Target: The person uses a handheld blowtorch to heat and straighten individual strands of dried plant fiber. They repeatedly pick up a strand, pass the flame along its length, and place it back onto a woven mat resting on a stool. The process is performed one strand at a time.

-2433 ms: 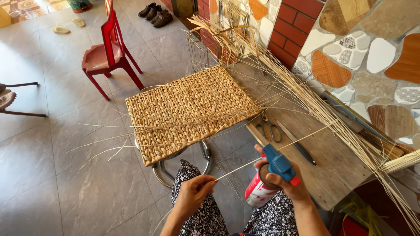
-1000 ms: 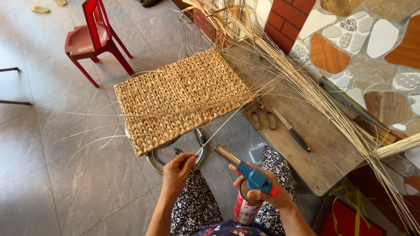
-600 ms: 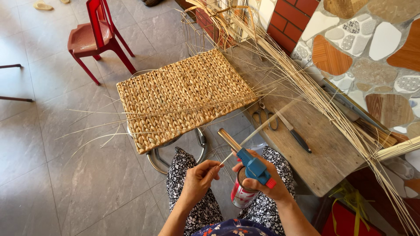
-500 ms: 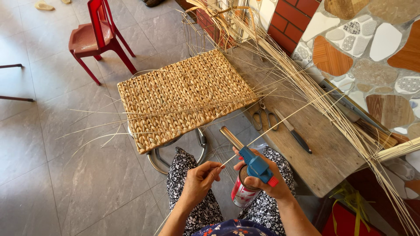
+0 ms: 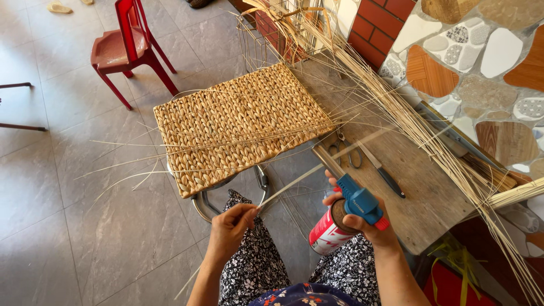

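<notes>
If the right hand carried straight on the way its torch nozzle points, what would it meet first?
Probably the strip held by the left hand, which crosses just ahead of the right hand's torch; beyond it, the mat. Depth is unclear.

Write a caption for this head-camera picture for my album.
Left hand pinches a straw strand while the right hand holds a blue gas torch beside a woven mat.

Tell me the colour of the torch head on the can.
Blue torch head, red knob, seen in the head view.

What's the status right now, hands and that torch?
Left hand pinching a pale reed strand. Right hand gripping blue torch on its red-and-white gas can. Scissors and knife lie on the wooden bench beyond.
</notes>
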